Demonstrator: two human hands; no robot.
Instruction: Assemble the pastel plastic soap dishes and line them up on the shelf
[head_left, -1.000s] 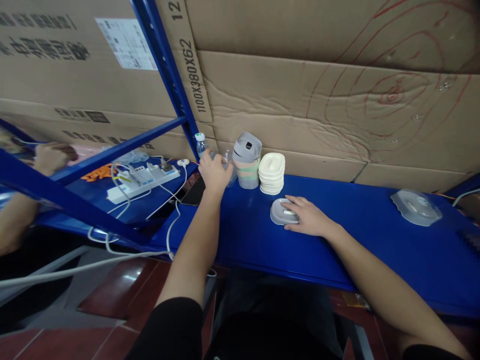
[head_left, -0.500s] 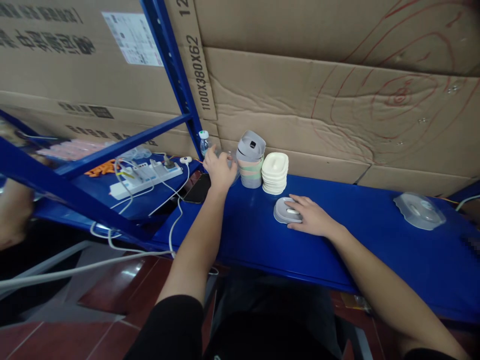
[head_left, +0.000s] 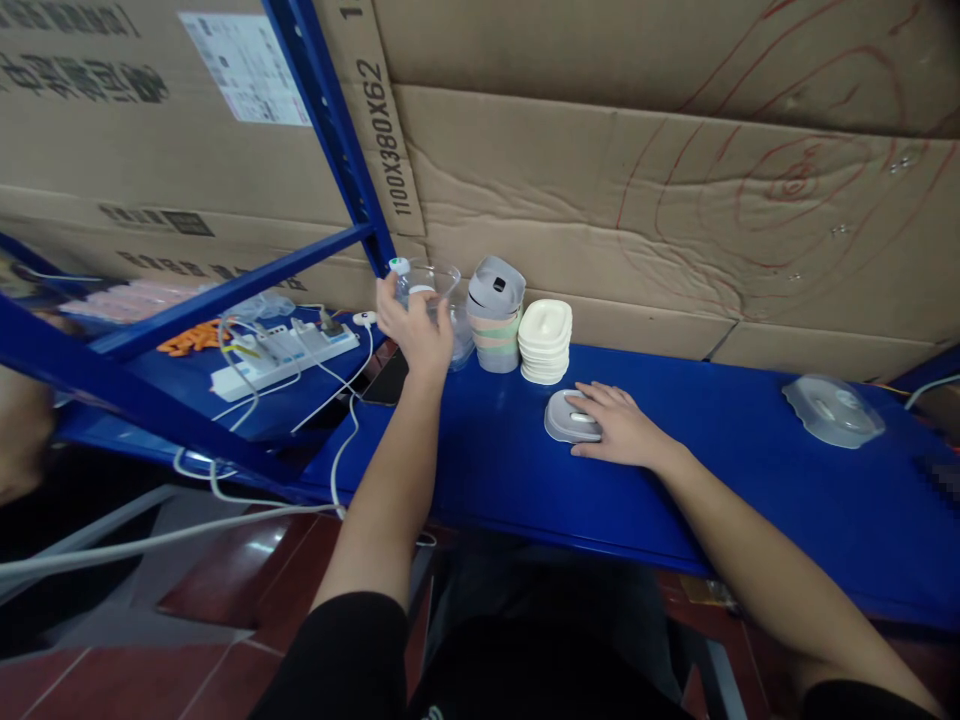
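My left hand (head_left: 420, 325) has its thumb and fingers around a clear plastic container (head_left: 439, 275), raised off the blue shelf beside a bottle with a white cap (head_left: 400, 267). Other clear plastic (head_left: 461, 345) sits just behind that hand. My right hand (head_left: 619, 425) rests on a grey lid (head_left: 562, 420) with a pale raised grip, its thumb at the near edge and fingers over the top. Between the hands, farther back, stand a stack of grey, pink and green containers (head_left: 497, 325) and a stack of cream lids (head_left: 545, 340).
A clear lid (head_left: 832, 410) lies on the blue shelf (head_left: 675, 520) to the right. At left are a blue metal post (head_left: 330, 120), a dark phone (head_left: 390, 378), a white power strip (head_left: 285, 360) and loose cables. Cardboard stands behind. Another person's hand (head_left: 22, 430) is at far left.
My left hand has moved up and slightly left, and the clear container has come up with it. My right hand stays on the grey lid. The view has shifted slightly.
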